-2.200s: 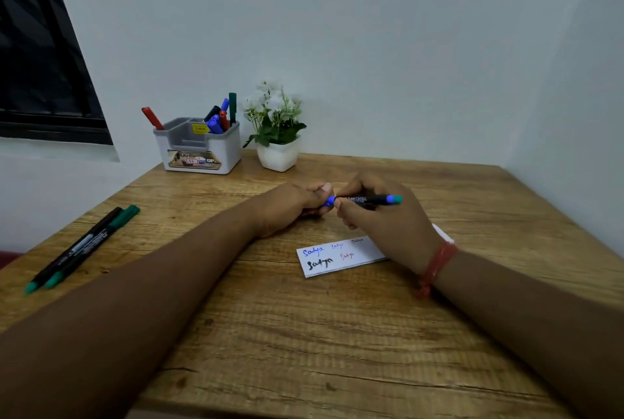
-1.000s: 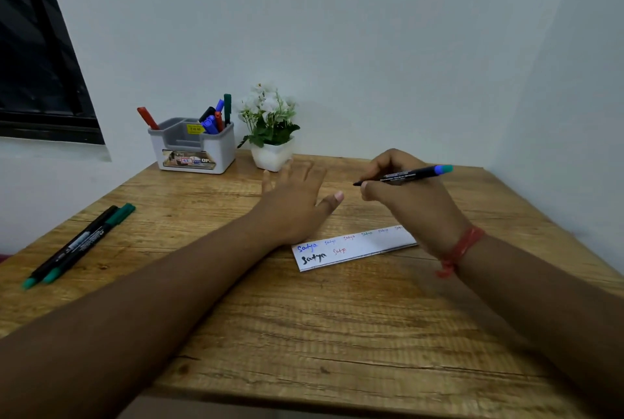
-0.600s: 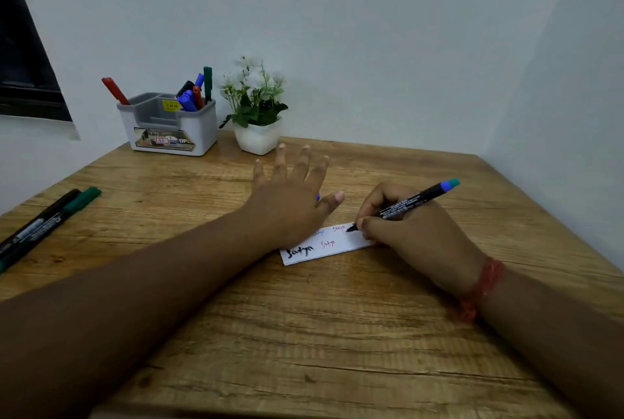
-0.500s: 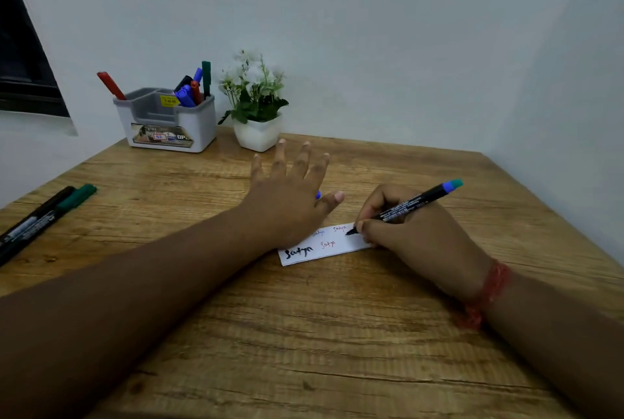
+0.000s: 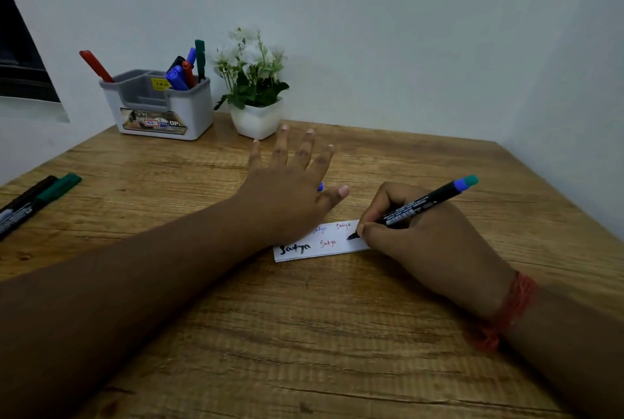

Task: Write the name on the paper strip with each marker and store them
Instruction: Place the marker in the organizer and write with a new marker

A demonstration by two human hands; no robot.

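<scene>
My right hand [image 5: 429,243] pinches marker [image 5: 418,207]: tip down-left on paper strip [image 5: 320,244], blue-green end up-right, barrel print too small to read. My left hand [image 5: 287,196] flat, fingers spread, pressing strip's left end. Strip's long axis runs left-right, mid-table [image 5: 304,334]. Strip reads "Satya" in black, red, blue. Left of strip, table edge: two markers [image 5: 33,202]. Behind strip: organizer [image 5: 162,104], label partly reads "OP", holding markers; flower pot [image 5: 256,118] beside it.
</scene>
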